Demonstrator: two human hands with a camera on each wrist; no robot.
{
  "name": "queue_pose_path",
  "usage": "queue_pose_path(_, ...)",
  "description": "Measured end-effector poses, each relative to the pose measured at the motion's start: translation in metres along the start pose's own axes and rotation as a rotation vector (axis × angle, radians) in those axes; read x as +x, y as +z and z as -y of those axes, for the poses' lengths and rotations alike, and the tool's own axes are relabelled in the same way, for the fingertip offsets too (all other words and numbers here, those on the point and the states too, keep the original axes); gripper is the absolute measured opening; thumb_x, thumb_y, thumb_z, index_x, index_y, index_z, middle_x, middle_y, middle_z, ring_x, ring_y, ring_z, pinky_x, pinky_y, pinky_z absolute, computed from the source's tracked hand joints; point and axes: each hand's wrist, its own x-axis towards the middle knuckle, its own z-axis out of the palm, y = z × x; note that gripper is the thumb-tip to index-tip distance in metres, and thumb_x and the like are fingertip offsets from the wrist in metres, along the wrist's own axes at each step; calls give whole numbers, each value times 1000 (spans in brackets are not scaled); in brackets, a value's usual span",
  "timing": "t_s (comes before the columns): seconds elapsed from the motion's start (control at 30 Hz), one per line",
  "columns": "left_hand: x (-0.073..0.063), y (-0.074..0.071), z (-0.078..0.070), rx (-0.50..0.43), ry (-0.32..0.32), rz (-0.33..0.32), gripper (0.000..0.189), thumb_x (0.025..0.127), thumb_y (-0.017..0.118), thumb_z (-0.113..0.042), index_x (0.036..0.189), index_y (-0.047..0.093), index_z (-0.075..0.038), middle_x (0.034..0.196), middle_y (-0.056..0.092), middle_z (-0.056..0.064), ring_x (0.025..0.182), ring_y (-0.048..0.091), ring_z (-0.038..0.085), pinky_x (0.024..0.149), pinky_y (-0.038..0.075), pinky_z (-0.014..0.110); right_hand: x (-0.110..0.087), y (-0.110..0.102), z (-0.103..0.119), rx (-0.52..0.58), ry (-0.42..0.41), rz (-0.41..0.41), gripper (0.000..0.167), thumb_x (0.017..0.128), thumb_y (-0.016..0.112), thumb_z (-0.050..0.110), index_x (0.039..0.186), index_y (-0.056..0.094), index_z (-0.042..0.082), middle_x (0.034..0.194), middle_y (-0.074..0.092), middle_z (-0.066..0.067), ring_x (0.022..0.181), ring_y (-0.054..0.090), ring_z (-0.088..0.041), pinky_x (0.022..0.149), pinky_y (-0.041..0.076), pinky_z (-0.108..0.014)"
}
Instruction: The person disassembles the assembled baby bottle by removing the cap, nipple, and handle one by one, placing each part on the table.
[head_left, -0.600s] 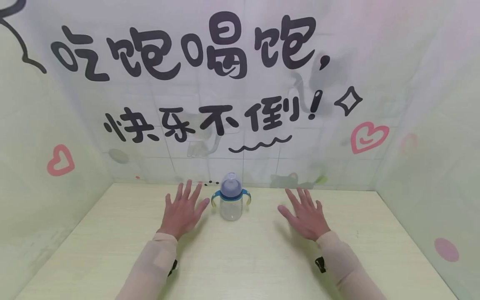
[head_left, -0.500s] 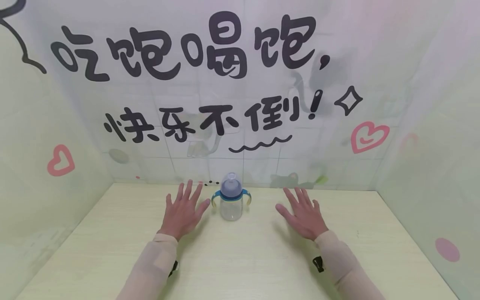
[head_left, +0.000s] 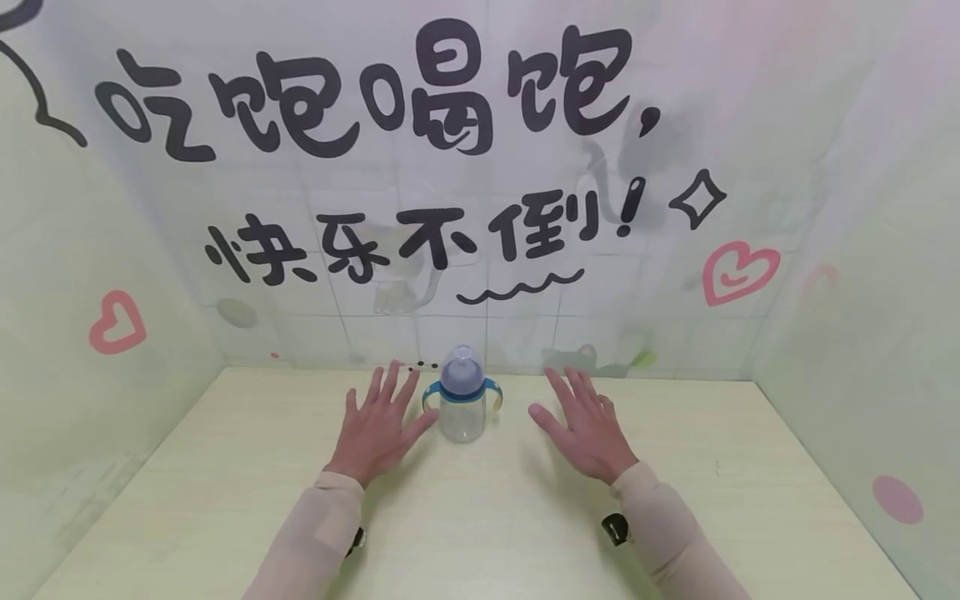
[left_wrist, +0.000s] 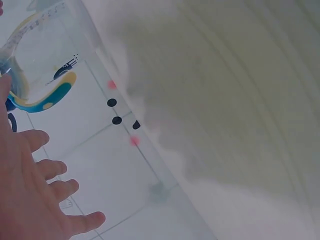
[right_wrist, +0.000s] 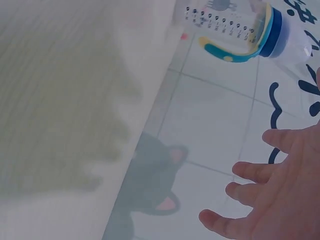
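A baby bottle [head_left: 462, 417] stands upright near the back of the table, with a clear body, a lilac domed cap and two blue-and-yellow handles. To its left is my left hand [head_left: 378, 433], fingers spread and straight. Its thumb is close to the left handle [left_wrist: 45, 102]; whether they touch I cannot tell. My right hand [head_left: 585, 429] is held to the right of the bottle, fingers extended, with a gap between thumb and bottle. The right wrist view shows the bottle's printed scale [right_wrist: 220, 22] and its other handle [right_wrist: 227, 54]. Neither hand holds anything.
The pale wooden table [head_left: 480, 533] is enclosed by a back wall [head_left: 517, 342] and two side walls. Black lettering [head_left: 435, 237] and pink hearts [head_left: 738, 273] are printed on the walls. Dark devices sit at the wrists, such as the right one [head_left: 615, 529].
Both hands have moved inward toward the bottle, the right one further to the left than the left one to the right. The bottle stays in place.
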Motion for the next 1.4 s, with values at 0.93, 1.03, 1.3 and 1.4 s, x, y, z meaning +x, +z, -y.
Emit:
queue_pose_path(0.93, 16, 15, -22, -114, -33, -5, 99, 87, 55, -71, 157, 26, -8, 161, 25, 20, 149, 17, 39, 111, 16, 72, 10, 12, 36, 345, 8, -69, 65, 99, 57, 41, 155, 34, 17, 158, 35, -6, 145, 30, -29, 114, 24, -62)
queue_pose_path(1.03, 17, 17, -24, -119, -36, -13, 102, 85, 59, -72, 157, 25, -8, 160, 26, 20, 149, 19, 40, 111, 16, 72, 12, 11, 40, 396, 0, -69, 64, 99, 59, 39, 154, 35, 17, 156, 39, -5, 144, 34, -28, 114, 28, -59)
queue_pose_path(1.3, 22, 18, -35, -218, -55, -12, 104, 81, 69, -65, 156, 26, -7, 157, 33, 21, 146, 25, 41, 110, 17, 73, 12, 14, 44, 443, 10, -49, 64, 98, 61, 38, 153, 37, 17, 153, 42, -4, 140, 39, -29, 110, 33, -60)
queue_pose_path(1.4, 24, 19, -39, -279, -79, -10, 104, 80, 73, -62, 155, 28, -7, 154, 40, 18, 146, 25, 41, 111, 18, 72, 12, 15, 46, 440, 5, -51, 62, 98, 62, 37, 152, 39, 16, 151, 45, -4, 138, 42, -28, 109, 35, -58)
